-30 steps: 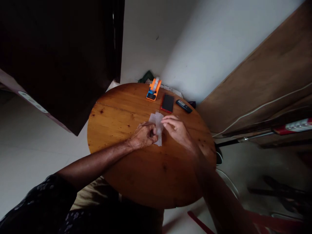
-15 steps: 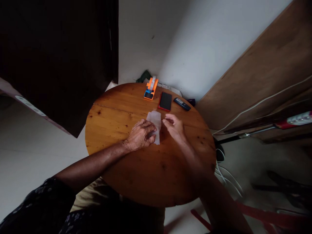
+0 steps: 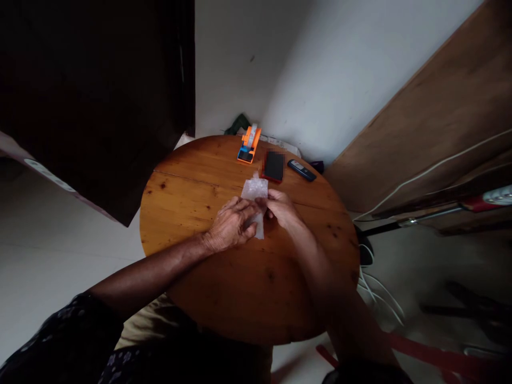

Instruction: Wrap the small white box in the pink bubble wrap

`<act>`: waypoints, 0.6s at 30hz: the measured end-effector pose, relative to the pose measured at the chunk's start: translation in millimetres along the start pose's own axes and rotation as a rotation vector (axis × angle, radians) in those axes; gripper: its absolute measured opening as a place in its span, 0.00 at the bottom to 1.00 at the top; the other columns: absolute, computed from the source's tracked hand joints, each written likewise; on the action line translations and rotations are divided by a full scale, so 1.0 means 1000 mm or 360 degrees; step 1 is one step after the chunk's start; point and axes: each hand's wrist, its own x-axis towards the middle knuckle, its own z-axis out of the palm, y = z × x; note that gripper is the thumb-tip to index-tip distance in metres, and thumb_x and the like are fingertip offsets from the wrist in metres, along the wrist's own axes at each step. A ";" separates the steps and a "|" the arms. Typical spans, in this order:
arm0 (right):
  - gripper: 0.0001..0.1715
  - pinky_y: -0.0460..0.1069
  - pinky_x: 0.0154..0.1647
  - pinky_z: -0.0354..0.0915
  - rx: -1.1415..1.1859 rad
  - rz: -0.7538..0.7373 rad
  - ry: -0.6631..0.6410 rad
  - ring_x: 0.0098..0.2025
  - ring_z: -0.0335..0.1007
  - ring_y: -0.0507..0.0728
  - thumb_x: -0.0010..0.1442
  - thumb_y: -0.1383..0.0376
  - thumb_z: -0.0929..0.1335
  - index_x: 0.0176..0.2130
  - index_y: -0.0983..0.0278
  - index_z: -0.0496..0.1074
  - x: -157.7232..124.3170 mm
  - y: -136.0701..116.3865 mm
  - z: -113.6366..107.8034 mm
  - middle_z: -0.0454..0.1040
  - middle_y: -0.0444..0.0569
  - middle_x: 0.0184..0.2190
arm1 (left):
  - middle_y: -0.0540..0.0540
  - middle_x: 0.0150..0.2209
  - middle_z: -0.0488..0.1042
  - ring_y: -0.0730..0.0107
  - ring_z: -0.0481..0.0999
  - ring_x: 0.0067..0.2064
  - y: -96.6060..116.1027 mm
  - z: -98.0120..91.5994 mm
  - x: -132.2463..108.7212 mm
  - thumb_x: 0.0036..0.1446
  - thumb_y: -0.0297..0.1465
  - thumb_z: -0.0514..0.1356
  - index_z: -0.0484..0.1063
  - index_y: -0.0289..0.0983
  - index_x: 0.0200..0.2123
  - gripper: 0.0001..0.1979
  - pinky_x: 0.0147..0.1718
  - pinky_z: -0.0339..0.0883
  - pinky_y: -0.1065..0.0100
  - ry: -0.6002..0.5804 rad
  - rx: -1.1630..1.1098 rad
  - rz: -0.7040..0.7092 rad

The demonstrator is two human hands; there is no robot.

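A small piece of whitish, translucent bubble wrap lies on the round wooden table. From the left, my left hand rests across its lower part, fingers bent over it and thumb near its bottom edge, holding it against the tabletop. My right hand is closed at the right edge of the wrap, thumb and fingers pinching it. Whether anything is wrapped inside cannot be made out.
Beyond the wrap stand an orange tape dispenser, a dark flat device with red edges and a dark remote control. A white wall rises behind the table. White cables hang at the right.
My right hand has moved left and closed on the edge of the bubble wrap. The wrap's upper part has shifted slightly. My left hand stays nearly in place.
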 end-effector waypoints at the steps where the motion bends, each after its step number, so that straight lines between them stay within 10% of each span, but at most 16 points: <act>1: 0.10 0.44 0.13 0.47 0.0000 -0.0005 -0.0001 0.17 0.56 0.48 0.46 0.61 0.74 0.29 0.61 0.71 0.000 0.001 0.001 0.71 0.40 0.20 | 0.39 0.55 0.77 0.52 0.74 0.53 0.002 -0.002 0.000 0.60 0.32 0.60 0.76 0.36 0.52 0.18 0.56 0.68 0.51 -0.0023 0.0036 -0.0003; 18: 0.15 0.49 0.28 0.64 -0.0189 -0.0440 0.0001 0.28 0.67 0.53 0.54 0.53 0.70 0.36 0.62 0.76 -0.017 -0.012 0.003 0.75 0.45 0.27 | 0.39 0.49 0.78 0.55 0.78 0.51 -0.004 0.006 -0.001 0.57 0.29 0.61 0.78 0.37 0.48 0.15 0.52 0.74 0.54 0.0018 -0.0139 -0.0136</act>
